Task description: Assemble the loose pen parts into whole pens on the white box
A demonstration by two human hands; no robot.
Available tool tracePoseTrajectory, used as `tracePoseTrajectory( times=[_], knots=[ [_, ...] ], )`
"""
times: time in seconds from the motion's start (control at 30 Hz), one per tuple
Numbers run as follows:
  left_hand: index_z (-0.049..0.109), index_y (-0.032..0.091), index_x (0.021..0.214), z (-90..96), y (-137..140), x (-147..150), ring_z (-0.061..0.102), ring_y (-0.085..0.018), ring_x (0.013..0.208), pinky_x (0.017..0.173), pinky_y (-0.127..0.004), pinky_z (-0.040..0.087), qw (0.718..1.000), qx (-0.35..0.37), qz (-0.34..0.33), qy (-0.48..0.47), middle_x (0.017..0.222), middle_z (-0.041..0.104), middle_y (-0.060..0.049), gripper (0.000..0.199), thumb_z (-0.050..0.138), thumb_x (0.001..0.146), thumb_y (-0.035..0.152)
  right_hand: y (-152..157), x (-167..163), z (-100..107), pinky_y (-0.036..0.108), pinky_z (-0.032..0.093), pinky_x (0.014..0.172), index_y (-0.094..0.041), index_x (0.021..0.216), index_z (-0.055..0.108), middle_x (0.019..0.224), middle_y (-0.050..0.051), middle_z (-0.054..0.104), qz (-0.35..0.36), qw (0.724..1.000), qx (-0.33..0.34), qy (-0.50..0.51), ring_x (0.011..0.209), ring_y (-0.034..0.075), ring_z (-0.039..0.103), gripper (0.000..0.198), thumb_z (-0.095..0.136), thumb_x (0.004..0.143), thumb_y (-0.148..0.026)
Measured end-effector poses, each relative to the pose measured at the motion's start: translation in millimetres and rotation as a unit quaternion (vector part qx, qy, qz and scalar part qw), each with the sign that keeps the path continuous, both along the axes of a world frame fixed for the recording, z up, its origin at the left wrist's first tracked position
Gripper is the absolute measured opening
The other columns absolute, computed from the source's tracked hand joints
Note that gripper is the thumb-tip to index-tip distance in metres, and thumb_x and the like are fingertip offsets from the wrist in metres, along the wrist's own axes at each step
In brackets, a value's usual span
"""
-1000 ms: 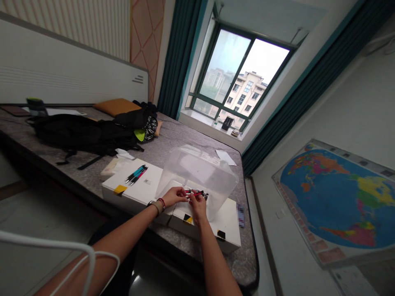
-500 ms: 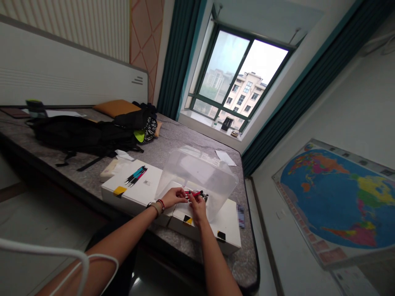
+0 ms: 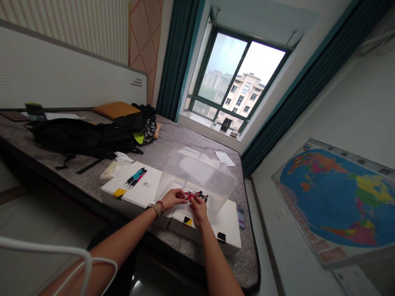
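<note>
Just inside the mouth of a clear plastic bin (image 3: 212,176) lying on its side, my two hands are close together. My right hand (image 3: 199,210) is closed on a red and black pen (image 3: 196,194), its fingers covering part of it. My left hand (image 3: 173,199), with a band at the wrist, is in a pinch at the pen's other end; what its fingertips hold is too small to make out. Beyond the fingers, several small dark and light pieces (image 3: 204,197) lie in the bin. Several blue, black and pink pens (image 3: 135,178) rest on the white box to the left.
Two white boxes, the left box (image 3: 151,191) and the right box (image 3: 230,224), stand side by side on the mattress (image 3: 171,137). A black backpack (image 3: 77,135) lies at the left. A white cable (image 3: 61,250) crosses the lower left, and paper (image 3: 224,158) lies behind the bin.
The red pen has shifted slightly between my fingers, and more red shows at my right fingertips. Both hands stay at nearly the same place.
</note>
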State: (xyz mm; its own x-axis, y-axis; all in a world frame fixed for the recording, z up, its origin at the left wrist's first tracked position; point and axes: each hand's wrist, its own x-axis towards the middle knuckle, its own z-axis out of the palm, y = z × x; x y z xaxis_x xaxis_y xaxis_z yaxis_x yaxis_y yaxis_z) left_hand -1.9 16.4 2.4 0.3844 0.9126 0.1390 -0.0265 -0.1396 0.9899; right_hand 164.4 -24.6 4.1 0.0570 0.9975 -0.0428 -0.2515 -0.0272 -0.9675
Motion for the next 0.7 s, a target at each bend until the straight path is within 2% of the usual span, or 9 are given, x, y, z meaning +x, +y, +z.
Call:
tracePoseTrajectory(
  times=[0.13, 0.3, 0.47, 0.53, 0.63, 0.7],
  knots=[
    [0.059, 0.014, 0.076, -1.6, 0.2, -0.3, 0.058, -0.012, 0.067, 0.067, -0.026, 0.046, 1.0, 0.007, -0.003, 0.003, 0.071, 0.064, 0.0, 0.038, 0.081, 0.055, 0.036, -1.2, -1.1, 2.1, 0.025, 0.043, 0.064, -0.018, 0.083, 0.069, 0.08, 0.003, 0.068, -0.037, 0.999, -0.007, -0.014, 0.07, 0.014, 0.058, 0.032, 0.075, 0.063, -0.042],
    [0.059, 0.014, 0.077, -1.6, 0.2, -0.1, 0.057, -0.012, 0.066, 0.065, -0.026, 0.045, 1.0, 0.008, -0.001, -0.001, 0.07, 0.063, 0.0, 0.037, 0.081, 0.056, 0.035, -4.1, -0.8, 6.5, 0.025, 0.044, 0.068, -0.02, 0.101, 0.068, 0.097, 0.005, 0.068, 0.015, 1.0, 0.0, 0.011, 0.08, 0.016, 0.059, 0.042, 0.074, 0.065, -0.041],
    [0.059, 0.014, 0.075, 0.3, -0.5, -0.5, 0.057, -0.012, 0.065, 0.064, -0.025, 0.044, 1.0, 0.02, 0.003, 0.018, 0.069, 0.063, 0.0, 0.037, 0.081, 0.055, 0.035, -2.7, -1.7, 3.0, 0.024, 0.042, 0.062, -0.017, 0.08, 0.068, 0.074, 0.002, 0.066, -0.024, 1.0, 0.003, -0.001, 0.066, 0.013, 0.055, 0.029, 0.077, 0.063, -0.038],
    [0.059, 0.014, 0.075, 1.5, -0.8, -0.8, 0.056, -0.012, 0.065, 0.064, -0.026, 0.044, 1.0, 0.019, 0.004, 0.019, 0.069, 0.062, 0.0, 0.037, 0.081, 0.055, 0.035, -2.4, -2.0, 3.0, 0.023, 0.041, 0.06, -0.017, 0.086, 0.068, 0.076, 0.002, 0.067, -0.021, 1.0, 0.01, -0.002, 0.066, 0.013, 0.056, 0.033, 0.078, 0.062, -0.037],
    [0.059, 0.014, 0.076, 3.1, -1.1, -0.9, 0.056, -0.012, 0.065, 0.065, -0.026, 0.045, 1.0, 0.009, 0.006, 0.008, 0.069, 0.062, 0.0, 0.037, 0.08, 0.056, 0.035, -3.0, -1.1, 4.9, 0.023, 0.041, 0.06, -0.018, 0.106, 0.066, 0.094, 0.007, 0.069, 0.024, 1.0, 0.009, 0.007, 0.074, 0.015, 0.059, 0.049, 0.077, 0.062, -0.038],
    [0.059, 0.013, 0.075, 3.4, -1.2, -0.7, 0.056, -0.012, 0.065, 0.065, -0.025, 0.045, 1.0, 0.007, 0.008, 0.007, 0.069, 0.062, 0.0, 0.036, 0.08, 0.056, 0.035, -3.1, -0.4, 5.3, 0.023, 0.042, 0.06, -0.018, 0.108, 0.065, 0.099, 0.009, 0.069, 0.04, 0.999, 0.005, 0.007, 0.076, 0.016, 0.059, 0.051, 0.077, 0.063, -0.039]
  ],
)
